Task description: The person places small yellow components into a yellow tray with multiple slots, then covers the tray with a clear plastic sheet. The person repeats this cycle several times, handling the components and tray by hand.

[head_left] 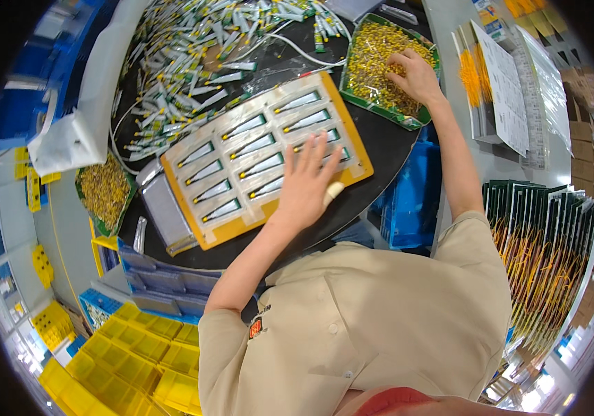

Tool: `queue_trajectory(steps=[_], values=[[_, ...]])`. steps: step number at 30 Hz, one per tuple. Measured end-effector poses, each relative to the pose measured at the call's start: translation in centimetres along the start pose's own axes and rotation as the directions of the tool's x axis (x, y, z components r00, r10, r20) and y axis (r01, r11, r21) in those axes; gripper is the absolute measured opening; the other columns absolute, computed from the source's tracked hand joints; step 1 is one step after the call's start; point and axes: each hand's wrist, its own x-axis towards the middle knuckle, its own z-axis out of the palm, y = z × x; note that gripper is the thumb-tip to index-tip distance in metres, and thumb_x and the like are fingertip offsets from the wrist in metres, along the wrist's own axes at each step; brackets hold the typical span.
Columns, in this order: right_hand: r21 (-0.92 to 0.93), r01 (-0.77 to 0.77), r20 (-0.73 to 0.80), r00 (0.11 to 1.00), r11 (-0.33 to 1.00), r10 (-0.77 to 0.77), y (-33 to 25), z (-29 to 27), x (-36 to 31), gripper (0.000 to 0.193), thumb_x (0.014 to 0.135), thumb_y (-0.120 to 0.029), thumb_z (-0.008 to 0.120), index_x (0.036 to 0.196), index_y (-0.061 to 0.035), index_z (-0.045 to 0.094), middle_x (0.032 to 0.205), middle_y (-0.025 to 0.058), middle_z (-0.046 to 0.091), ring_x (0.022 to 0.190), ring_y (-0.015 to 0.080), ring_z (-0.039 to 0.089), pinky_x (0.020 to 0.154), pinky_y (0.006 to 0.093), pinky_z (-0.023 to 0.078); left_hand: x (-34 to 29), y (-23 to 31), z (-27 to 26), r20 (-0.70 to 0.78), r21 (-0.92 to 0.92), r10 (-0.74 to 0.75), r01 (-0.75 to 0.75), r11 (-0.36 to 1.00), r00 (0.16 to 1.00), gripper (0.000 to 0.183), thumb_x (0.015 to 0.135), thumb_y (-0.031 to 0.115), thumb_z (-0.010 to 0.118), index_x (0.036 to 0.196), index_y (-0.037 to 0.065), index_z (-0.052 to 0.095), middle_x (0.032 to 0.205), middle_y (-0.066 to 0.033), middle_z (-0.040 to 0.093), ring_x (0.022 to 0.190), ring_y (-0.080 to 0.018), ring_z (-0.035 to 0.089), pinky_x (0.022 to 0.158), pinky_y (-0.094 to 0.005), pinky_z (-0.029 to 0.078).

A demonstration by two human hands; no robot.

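Observation:
My left hand (pixel 304 184) lies with fingers spread over the lower right of a tilted white jig plate on a yellow-orange board (pixel 360 139). A pale cover sits on its thumb. Rows of small white tubes (pixel 247 127) with dark green ends and yellow tips rest in the plate's slots; the hand partly hides some. At the upper right, my right hand (pixel 415 75) reaches into a green-edged tray (pixel 349 96) of small yellow pieces (pixel 373 55). Its fingers are bent together, fingertips down among the pieces; whatever they pinch is hidden.
A heap of loose tubes (pixel 193 62) covers the far left of the black round table (pixel 387 149). A second green tray of small pieces (pixel 106 191) and a grey box (pixel 167 208) stand left. Yellow bins (pixel 123 340) are at lower left, racked cards (pixel 546 243) at right.

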Motion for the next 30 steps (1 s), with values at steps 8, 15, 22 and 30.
queue_trajectory(steps=[8,15,22,30], values=[[0.244,-0.079,-0.039,0.995,0.967,0.091,1.8,-2.0,-1.2,0.022,0.083,-0.014,0.07,0.103,-0.0059,0.065,0.1,0.0126,0.063,0.089,0.03,0.064,0.081,0.0387,0.053,1.9,0.0,0.6,0.187,0.021,0.103,-0.109,0.994,0.977,0.074,0.093,0.025,0.06,0.154,-0.001,0.03,0.165,-0.0183,0.023,0.154,-0.0329,0.018,0.122,-0.0571,0.009],[0.295,-0.013,-0.013,1.0,0.956,0.017,1.4,-4.3,0.7,0.022,0.081,-0.005,0.069,0.103,-0.0034,0.065,0.096,0.0133,0.063,0.093,0.0338,0.064,0.083,0.0392,0.053,16.2,0.5,-0.5,-0.251,-0.015,0.289,-0.302,0.953,0.924,0.091,0.082,0.021,0.076,0.156,0.002,0.026,0.162,-0.02,0.027,0.151,-0.0379,0.024,0.119,-0.0597,0.018],[0.297,-0.088,-0.038,0.994,0.951,0.104,0.7,-4.9,2.4,0.021,0.08,-0.002,0.071,0.1,-0.0014,0.071,0.1,0.0124,0.069,0.087,0.0317,0.068,0.079,0.0372,0.055,29.5,3.6,4.5,-0.423,-0.126,0.104,-0.172,0.977,0.9,0.086,0.077,0.027,0.08,0.149,0.004,0.038,0.139,-0.0165,0.054,0.138,-0.0343,0.044,0.118,-0.0614,0.023],[0.424,-0.216,0.07,0.976,0.879,0.206,4.1,-6.8,2.3,0.016,0.084,-0.008,0.076,0.099,-0.003,0.076,0.096,0.0067,0.073,0.084,0.0134,0.067,0.077,0.0264,0.053,28.9,-1.3,6.5,-0.401,-0.024,0.137,-0.16,0.987,0.906,0.046,0.076,0.016,0.075,0.117,0.001,0.06,0.118,-0.0193,0.058,0.127,-0.039,0.047,0.118,-0.0606,0.023]])
